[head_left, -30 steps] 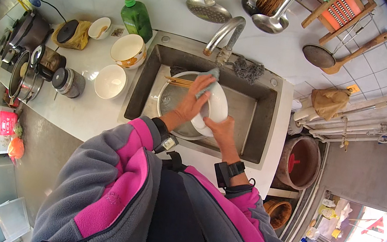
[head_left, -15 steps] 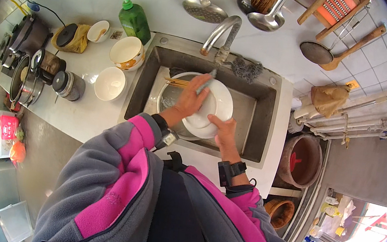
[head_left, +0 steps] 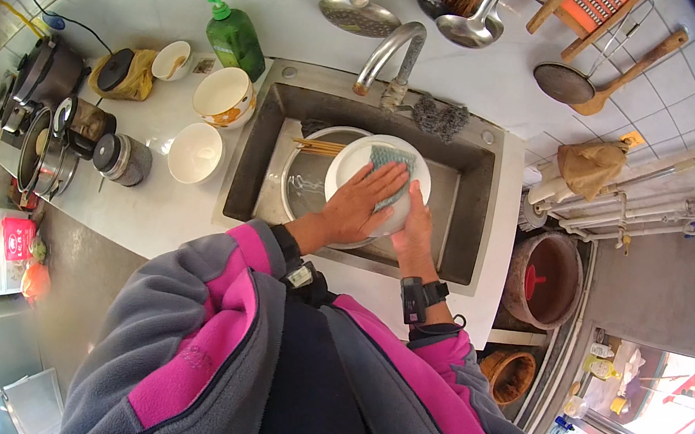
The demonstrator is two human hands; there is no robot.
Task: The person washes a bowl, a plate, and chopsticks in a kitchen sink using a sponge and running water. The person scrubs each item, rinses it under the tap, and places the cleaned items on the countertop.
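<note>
Head view, sole entry: we list one white plate [head_left: 347, 159], face up, held above the sink [head_left: 472, 217] and partly covering a round basin [head_left: 286, 195]. Right hand [head_left: 416, 225]: clasping the plate's right edge, thumb over the rim, its other fingers mostly hidden. Left hand [head_left: 369, 192]: flat, fingers extended, pressing a grey-green cloth [head_left: 393, 159] against the plate's face, not clenched. Adjacent, we record chopsticks [head_left: 319, 146] at the basin's upper left, a faucet [head_left: 398, 46] behind, and a white bowl [head_left: 196, 153] on the counter at left. Step in hand, as we judge it: wiping the plate's upper surface. The next move, we reckon, calls for a firm right-hand hold and even pressure on the cloth out to the rim.
</note>
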